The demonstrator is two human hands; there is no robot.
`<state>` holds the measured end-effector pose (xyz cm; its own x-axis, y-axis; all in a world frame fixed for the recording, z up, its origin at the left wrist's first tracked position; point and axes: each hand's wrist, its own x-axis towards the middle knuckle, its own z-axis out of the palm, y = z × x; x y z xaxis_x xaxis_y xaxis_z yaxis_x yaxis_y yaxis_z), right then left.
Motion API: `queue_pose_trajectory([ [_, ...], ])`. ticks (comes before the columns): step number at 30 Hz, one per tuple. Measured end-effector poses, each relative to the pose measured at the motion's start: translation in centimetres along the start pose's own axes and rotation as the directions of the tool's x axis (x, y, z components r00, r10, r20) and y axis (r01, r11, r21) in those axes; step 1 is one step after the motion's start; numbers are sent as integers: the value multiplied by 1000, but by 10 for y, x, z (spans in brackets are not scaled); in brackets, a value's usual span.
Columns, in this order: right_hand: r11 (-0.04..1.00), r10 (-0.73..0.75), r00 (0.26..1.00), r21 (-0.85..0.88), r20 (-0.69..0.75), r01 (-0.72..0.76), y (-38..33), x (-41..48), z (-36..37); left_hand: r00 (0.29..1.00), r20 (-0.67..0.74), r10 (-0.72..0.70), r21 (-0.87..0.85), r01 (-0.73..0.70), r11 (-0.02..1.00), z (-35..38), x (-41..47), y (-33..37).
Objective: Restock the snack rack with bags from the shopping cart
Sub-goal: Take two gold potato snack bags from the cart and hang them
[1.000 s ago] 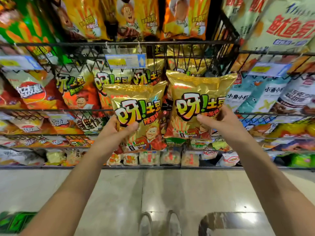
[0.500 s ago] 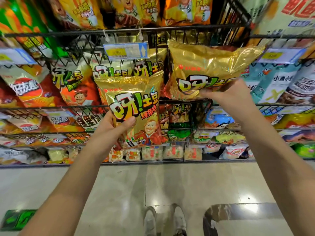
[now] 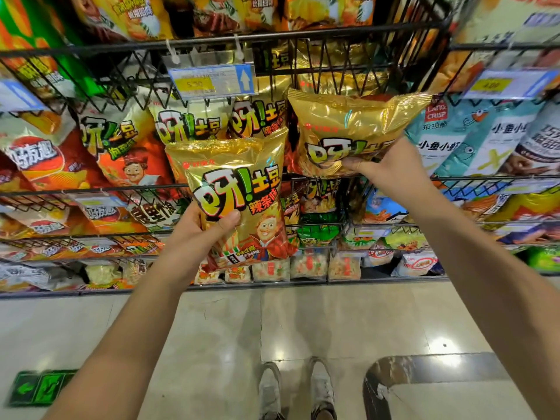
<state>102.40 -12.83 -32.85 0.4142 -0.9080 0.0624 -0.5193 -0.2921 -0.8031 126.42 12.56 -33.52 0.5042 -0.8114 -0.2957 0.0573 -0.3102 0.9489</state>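
I hold two gold chip bags in front of the black wire snack rack (image 3: 357, 31). My left hand (image 3: 200, 234) grips the left gold bag (image 3: 239, 189) by its lower left, upright, in front of the rack's middle row. My right hand (image 3: 391, 168) grips the right gold bag (image 3: 348, 131) by its lower edge. That bag is tilted back, its top reaching into the wire basket beside matching gold bags (image 3: 257, 119). The shopping cart's grey handle (image 3: 403, 368) shows at the bottom right.
Orange chip bags (image 3: 121, 153) fill the rack to the left, pale blue fish-snack bags (image 3: 472, 140) the section to the right. A price tag (image 3: 212, 81) hangs on the basket edge. Small packets (image 3: 309, 265) line the bottom shelf. My shoes (image 3: 297, 389) stand on the tiled floor.
My right hand has lifted its gold bag up and tipped it back into the wire basket. The left hand's bag has stayed upright, nearly where it was.
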Motion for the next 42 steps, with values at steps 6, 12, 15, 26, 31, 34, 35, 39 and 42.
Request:
queue_pose_trajectory([
  [6,990,-48,999,-135,15,49,5,5,8,1000,-10,-20,17,21,1000,6,1,-3],
  [12,982,40,996,-186,74,-26,14,19,5,1000,-1,-20,11,20,1000,5,5,-3],
  [15,980,43,993,-199,112,-20,9,32,-3,1000,-5,-11,15,11,1000,0,8,-4],
  [26,987,94,981,-148,170,-69,24,38,13,1000,26,9,21,-9,1000,2,21,-10],
  [31,998,70,997,2,34,-70,21,13,27,998,63,25,43,-28,999,15,21,-2],
  [34,995,98,995,27,-11,-97,18,8,30,997,73,26,23,-28,999,17,24,4],
  [35,995,94,995,35,-20,-93,18,6,31,997,75,26,16,-27,1000,17,25,5],
  [39,996,90,993,29,-71,-89,18,-1,34,996,88,25,43,-29,999,19,28,12],
  [42,992,121,988,35,-96,-118,16,-8,36,996,86,10,71,-16,997,19,30,18],
])
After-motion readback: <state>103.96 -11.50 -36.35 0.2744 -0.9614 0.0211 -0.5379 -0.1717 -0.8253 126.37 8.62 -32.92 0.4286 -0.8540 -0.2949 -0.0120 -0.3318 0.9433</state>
